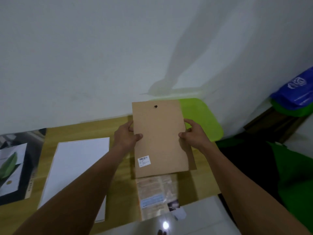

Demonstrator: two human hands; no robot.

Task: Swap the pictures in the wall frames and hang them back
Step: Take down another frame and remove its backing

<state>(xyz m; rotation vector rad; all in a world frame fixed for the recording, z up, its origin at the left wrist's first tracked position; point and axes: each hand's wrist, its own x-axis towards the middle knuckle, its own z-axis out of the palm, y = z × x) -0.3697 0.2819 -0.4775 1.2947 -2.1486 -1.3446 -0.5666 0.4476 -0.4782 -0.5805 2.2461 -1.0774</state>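
I hold a brown backing board point(159, 138) up over the wooden table point(122, 168), its back toward me, with a small black hanger near its top and a white barcode label at its lower left. My left hand point(126, 134) grips its left edge, thumb on the face. My right hand point(193, 133) grips the right edge the same way. To the left, a white sheet in a light wooden frame point(79, 168) lies flat on the table. At the far left lies a leaf picture point(10, 165) with a dark border.
A plastic-wrapped packet point(156, 194) lies on the table below the board. A glossy white panel point(194, 217) reflects a lamp at the near edge. A green stool point(203, 116) stands against the white wall. A blue bag point(298, 92) sits at right.
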